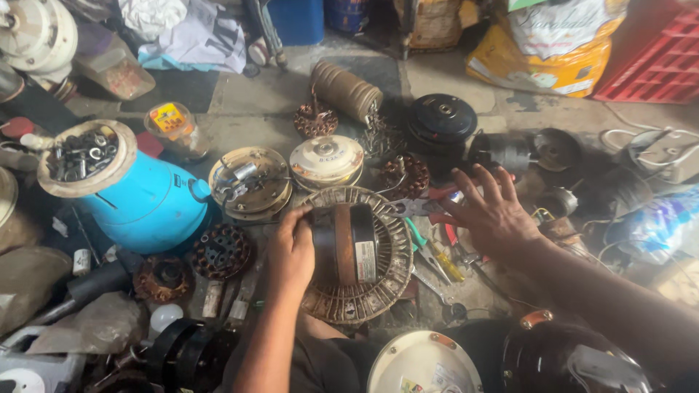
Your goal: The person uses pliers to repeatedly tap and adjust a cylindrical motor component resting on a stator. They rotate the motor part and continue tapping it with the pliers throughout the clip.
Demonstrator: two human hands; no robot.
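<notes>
Soft, even daylight is seen throughout; shadows stay faint. Mild glare is caught on the blue cylinder (pixel 145 204). Edges far from it are bent by wide-angle distortion and slightly blurred.

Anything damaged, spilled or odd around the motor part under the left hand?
The ribbed round housing under the motor part looks rusty and grimy along its rim. Behind it, a brown can lies on its side with screws spilled from its mouth onto the floor. The right hand hovers over scattered tools.
</notes>
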